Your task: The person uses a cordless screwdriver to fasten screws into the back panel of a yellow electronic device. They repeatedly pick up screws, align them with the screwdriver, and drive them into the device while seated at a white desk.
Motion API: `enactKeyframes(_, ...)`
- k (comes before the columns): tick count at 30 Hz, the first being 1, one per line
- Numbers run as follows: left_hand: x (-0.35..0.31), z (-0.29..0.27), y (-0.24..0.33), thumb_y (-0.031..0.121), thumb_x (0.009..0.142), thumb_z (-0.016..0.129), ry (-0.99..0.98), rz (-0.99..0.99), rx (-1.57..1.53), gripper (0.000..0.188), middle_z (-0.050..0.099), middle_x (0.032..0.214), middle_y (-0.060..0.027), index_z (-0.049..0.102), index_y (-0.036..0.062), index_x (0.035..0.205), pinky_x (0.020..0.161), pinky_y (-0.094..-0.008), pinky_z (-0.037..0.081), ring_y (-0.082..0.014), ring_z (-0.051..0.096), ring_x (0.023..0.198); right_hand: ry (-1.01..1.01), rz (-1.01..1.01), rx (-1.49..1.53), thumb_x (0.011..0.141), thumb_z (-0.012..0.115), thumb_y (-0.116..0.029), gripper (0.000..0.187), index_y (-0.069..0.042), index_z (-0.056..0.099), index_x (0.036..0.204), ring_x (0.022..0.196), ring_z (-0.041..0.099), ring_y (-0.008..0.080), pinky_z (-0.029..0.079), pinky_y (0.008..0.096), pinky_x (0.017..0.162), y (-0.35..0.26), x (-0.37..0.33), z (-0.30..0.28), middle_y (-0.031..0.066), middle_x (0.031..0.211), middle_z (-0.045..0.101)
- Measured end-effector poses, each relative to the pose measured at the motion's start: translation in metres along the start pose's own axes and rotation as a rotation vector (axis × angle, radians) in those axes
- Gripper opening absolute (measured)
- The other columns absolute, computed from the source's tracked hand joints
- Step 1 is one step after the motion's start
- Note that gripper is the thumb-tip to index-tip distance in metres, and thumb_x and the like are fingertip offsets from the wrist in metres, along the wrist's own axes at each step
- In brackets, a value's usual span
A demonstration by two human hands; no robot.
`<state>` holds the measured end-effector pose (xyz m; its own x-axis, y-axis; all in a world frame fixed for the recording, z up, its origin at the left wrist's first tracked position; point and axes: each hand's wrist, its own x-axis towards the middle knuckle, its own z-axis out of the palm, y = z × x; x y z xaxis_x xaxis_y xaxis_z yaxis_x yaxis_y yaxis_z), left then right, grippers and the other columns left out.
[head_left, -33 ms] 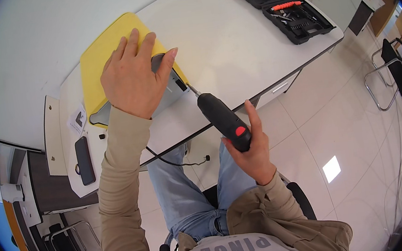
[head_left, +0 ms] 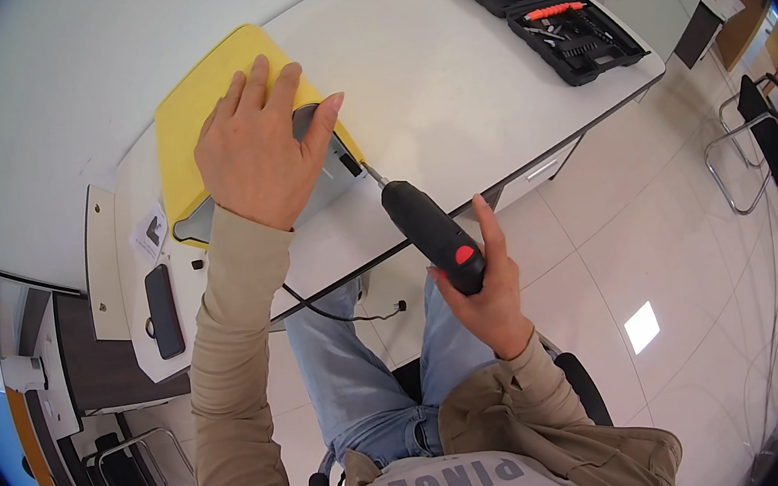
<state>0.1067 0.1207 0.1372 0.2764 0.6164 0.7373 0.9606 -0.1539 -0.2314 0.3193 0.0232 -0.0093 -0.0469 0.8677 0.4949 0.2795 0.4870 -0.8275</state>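
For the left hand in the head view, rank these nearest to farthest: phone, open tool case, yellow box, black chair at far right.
From the left hand:
1. Yellow box: directly beneath it, touching.
2. Phone: to its left, toward the person.
3. Open tool case: right end of the white table.
4. Black chair: far right, beyond the table.

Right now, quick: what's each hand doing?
Left hand: open, palm down on the yellow-and-grey box.
Right hand: closed, holding the black power screwdriver, one finger extended.
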Motion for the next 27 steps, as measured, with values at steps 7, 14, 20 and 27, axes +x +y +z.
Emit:
enactKeyframes(7, 0.0006, -0.0001, -0.0006, 0.042, 0.088, 0.073, 0.000, 0.009, -0.002, 0.041, 0.069, 0.121, -0.0181, 0.072, 0.0078, 0.111, 0.086, -0.0397, 0.056, -0.0359, 0.067, 0.112, -0.029, 0.068, 0.008, 0.078, 0.077, 0.004, 0.094, -0.004, 0.024, 0.155, 0.074, 0.071, 0.0265, 0.053, 0.0305, 0.068, -0.0022, -0.0038, 0.0020, 0.0165, 0.086, 0.070)
enactKeyframes(14, -0.0009, -0.0005, -0.0013, 0.042, 0.088, 0.073, -0.001, 0.007, 0.002, 0.041, 0.069, 0.121, -0.0178, 0.072, 0.0085, 0.111, 0.086, -0.0396, 0.056, -0.0350, 0.067, 0.112, -0.027, 0.063, 0.008, 0.079, 0.077, 0.003, 0.091, -0.004, 0.027, 0.154, 0.073, 0.071, 0.0269, 0.053, 0.0312, 0.067, -0.0048, -0.0028, 0.0025, 0.0151, 0.084, 0.069)
enactKeyframes(20, -0.0012, -0.0003, -0.0004, 0.043, 0.088, 0.073, -0.004, -0.005, -0.012, 0.042, 0.068, 0.123, -0.0178, 0.072, 0.0087, 0.112, 0.087, -0.0395, 0.056, -0.0347, 0.067, 0.112, -0.009, 0.020, -0.019, 0.078, 0.078, 0.000, 0.089, -0.002, 0.030, 0.154, 0.066, 0.067, 0.0286, 0.051, 0.0332, 0.060, -0.0051, -0.0024, 0.0036, 0.0146, 0.080, 0.067)
enactKeyframes(27, -0.0028, 0.0051, -0.0014, 0.045, 0.088, 0.071, 0.026, -0.016, -0.028, 0.046, 0.067, 0.125, -0.0185, 0.071, 0.0085, 0.115, 0.088, -0.0405, 0.055, -0.0351, 0.066, 0.113, 0.035, -0.006, -0.032, 0.079, 0.079, -0.004, 0.090, -0.001, 0.030, 0.154, 0.064, 0.066, 0.0315, 0.050, 0.0350, 0.057, -0.0077, -0.0022, -0.0010, 0.0151, 0.079, 0.067)
